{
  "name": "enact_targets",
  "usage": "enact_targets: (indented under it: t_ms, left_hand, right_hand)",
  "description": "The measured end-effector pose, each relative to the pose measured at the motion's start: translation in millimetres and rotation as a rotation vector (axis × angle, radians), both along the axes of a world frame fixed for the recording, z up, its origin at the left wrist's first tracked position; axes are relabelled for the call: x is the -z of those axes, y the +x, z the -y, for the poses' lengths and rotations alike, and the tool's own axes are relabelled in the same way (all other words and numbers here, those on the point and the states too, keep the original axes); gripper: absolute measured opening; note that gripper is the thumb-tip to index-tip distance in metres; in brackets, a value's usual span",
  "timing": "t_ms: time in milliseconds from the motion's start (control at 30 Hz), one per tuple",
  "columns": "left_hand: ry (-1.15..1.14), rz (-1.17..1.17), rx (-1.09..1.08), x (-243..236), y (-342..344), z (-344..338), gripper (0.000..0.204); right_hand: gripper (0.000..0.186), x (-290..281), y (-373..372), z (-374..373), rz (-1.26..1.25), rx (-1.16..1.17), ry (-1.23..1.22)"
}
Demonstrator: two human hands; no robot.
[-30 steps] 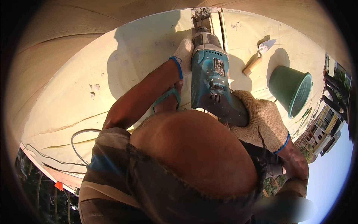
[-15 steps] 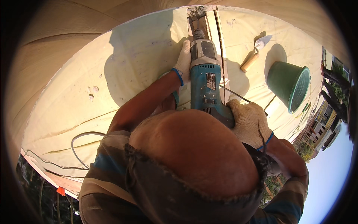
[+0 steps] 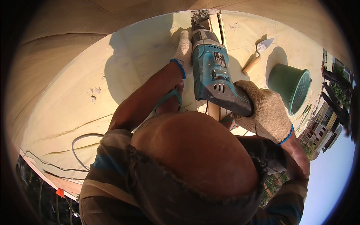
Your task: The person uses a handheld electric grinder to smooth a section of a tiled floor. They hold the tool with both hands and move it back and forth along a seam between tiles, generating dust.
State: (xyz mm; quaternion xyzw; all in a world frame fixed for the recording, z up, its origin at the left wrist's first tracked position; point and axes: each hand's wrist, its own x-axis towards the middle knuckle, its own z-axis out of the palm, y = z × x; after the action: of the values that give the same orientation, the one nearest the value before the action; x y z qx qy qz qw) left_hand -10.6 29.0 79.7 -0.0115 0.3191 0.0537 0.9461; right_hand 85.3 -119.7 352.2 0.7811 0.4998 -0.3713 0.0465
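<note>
A teal and grey rotary hammer (image 3: 210,69) points away from me, its nose toward a narrow channel with broken rubble (image 3: 200,15) at the far edge. My right hand (image 3: 265,108), in a knitted work glove with a blue cuff, is closed around its dark rear handle. At the front, on the tool's left side, my gloved left hand (image 3: 183,51) grips beside the collar with the thumb pointing up; its other fingers are mostly hidden. The bit's tip is hard to make out against the rubble. Wooden strips (image 3: 216,28) run along the channel under the tool.
Yellowish sheeting (image 3: 140,63) covers the surface around me. To the right lie a pointing trowel (image 3: 258,54) with a wooden handle and a tipped green bucket (image 3: 283,84). A grey cable (image 3: 75,146) loops at the left. A sandalled foot (image 3: 170,101) shows below my left forearm.
The rotary hammer's rear end has swung right and come closer to the camera, with my right hand moving right along with it. My left hand stays at the front with little movement.
</note>
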Motion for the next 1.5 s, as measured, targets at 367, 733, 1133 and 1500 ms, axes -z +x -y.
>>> enact_targets:
  t_ms: [367, 733, 1133, 1500]
  left_hand:
    - [-0.152, 0.067, -0.041, -42.5, -16.6, 17.3, 0.081]
    - [-0.144, 0.238, -0.068, -60.1, -12.4, 27.0, 0.085]
    - [0.038, 0.020, 0.107, -58.7, -42.1, 13.7, 0.089]
    - [-0.041, 0.227, 0.085, -20.5, -46.7, 16.7, 0.082]
  right_hand:
    - [0.073, -55.6, 0.9, -7.0, -0.051, -0.075, 0.013]
    - [0.080, -71.5, -18.0, 9.5, -0.035, 0.004, -0.056]
    - [0.064, -35.2, -73.0, 32.8, 0.043, 0.076, -0.011]
    - [0.057, 7.2, -97.0, 48.4, 0.100, 0.109, 0.022]
